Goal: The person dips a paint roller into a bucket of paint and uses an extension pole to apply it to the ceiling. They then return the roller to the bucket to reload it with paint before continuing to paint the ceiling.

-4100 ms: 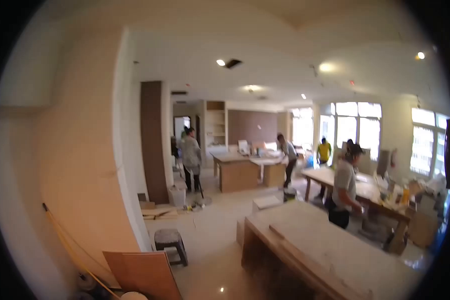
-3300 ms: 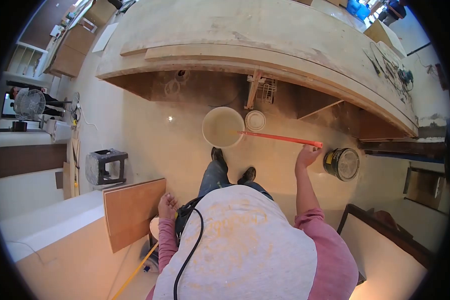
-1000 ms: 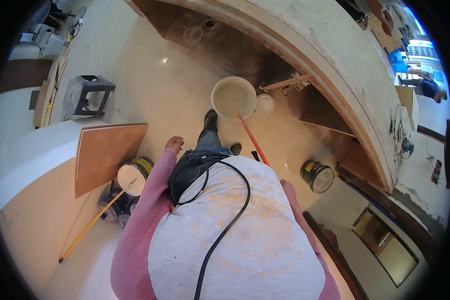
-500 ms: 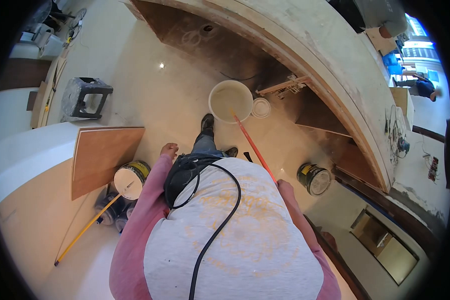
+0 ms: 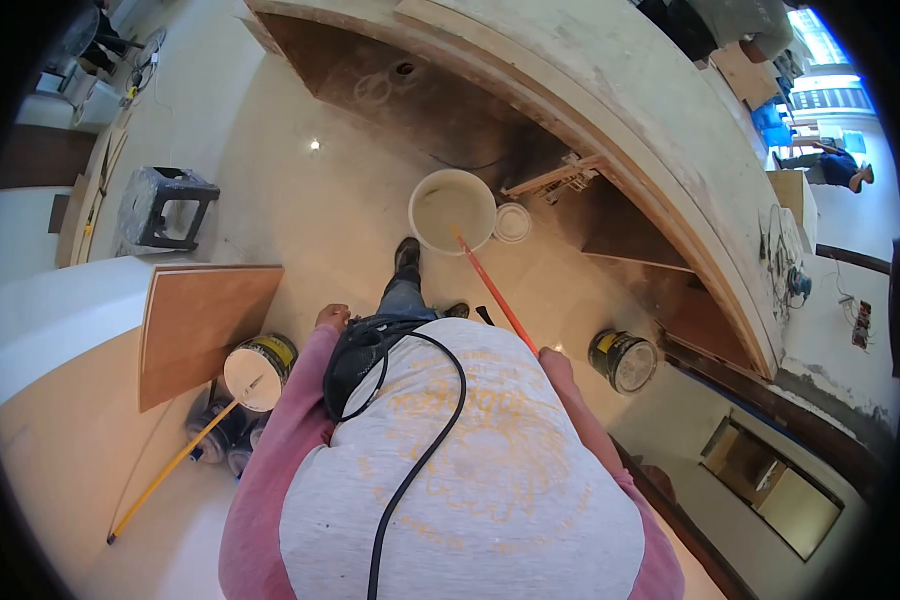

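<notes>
Low at my right side, my right hand (image 5: 550,357) is closed round the upper end of a red pole (image 5: 497,293). The pole's far end reaches into a large white bucket (image 5: 453,212) on the floor, which holds pale liquid. Beside the bucket lies a round white lid (image 5: 513,223). My left hand (image 5: 333,317) hangs at my left side near my waist, its fingers curled with nothing visible in them. A black cable (image 5: 440,440) runs down over my shirt.
A dark step stool (image 5: 178,208) and a leaning wooden board (image 5: 205,325) are at left, near a paint bucket (image 5: 258,375) with a yellow pole (image 5: 170,470). Another bucket (image 5: 623,360) stands at right. A curved counter (image 5: 610,100) arches ahead. A person (image 5: 832,168) is far right.
The view has shifted slightly, so the white bucket and lid sit a little lower and further left. My right hand still holds the red pole. The distant person has changed posture.
</notes>
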### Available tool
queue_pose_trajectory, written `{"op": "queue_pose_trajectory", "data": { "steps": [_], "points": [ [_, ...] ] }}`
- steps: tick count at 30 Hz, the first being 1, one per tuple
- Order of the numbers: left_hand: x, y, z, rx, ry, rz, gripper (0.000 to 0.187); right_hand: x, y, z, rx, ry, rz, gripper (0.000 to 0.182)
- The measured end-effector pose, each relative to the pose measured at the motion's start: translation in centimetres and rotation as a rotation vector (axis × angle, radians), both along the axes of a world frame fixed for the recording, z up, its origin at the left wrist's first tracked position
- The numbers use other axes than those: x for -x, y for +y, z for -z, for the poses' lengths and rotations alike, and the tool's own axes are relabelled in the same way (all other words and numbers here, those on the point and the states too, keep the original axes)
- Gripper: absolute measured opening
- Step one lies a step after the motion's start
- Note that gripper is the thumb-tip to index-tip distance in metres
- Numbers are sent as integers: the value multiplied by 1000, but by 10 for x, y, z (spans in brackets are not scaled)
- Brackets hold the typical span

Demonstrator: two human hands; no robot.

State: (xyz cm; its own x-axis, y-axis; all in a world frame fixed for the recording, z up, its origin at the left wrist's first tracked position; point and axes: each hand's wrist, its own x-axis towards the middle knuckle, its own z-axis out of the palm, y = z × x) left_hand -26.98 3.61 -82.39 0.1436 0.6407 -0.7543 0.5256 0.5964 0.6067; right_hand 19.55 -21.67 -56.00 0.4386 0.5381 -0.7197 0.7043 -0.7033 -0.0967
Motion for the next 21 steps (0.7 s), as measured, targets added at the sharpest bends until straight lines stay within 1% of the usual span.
{"op": "queue_pose_trajectory", "data": {
  "steps": [1, 3, 5, 6, 8, 9, 12, 14, 15, 17, 19, 21],
  "points": [
    [-1, 2, -1, -9, -10, 24, 27, -2, -1, 1, 9, -3, -11, 43],
    [-5, 6, -13, -13, -9, -30, 27, -5, -6, 3, 17, -7, -36, 42],
    [-17, 13, -42, 33, 10, -78, 25, -4, -6, -30, 32, 6, -39, 42],
    [-18, 15, -45, 25, 17, -83, 25, -4, -9, -42, 42, 13, -41, 41],
    [-21, 13, -52, 9, 28, -96, 25, 0, -19, -44, 9, -7, -12, 40],
    [-17, 11, -46, -15, 23, -69, 26, 1, -20, -43, -10, -15, 3, 40],
    [7, 4, -1, -54, -15, 3, 28, 2, -9, -4, -44, -32, -15, 39],
    [15, 2, 12, -40, -78, 1, 29, -2, -14, -7, -73, -34, -28, 39],
    [9, 5, -3, -35, -40, -4, 28, -6, -10, -11, -99, -35, -39, 38],
    [-9, 8, -46, -21, 39, -5, 27, -6, -29, -37, -66, -13, 4, 38],
    [-12, 12, -43, -17, -14, -18, 27, -16, -39, -54, -56, -10, 43, 37],
    [-1, 9, -32, -24, -24, -10, 28, -17, -42, -57, -78, -10, 82, 36]
  ]
}}
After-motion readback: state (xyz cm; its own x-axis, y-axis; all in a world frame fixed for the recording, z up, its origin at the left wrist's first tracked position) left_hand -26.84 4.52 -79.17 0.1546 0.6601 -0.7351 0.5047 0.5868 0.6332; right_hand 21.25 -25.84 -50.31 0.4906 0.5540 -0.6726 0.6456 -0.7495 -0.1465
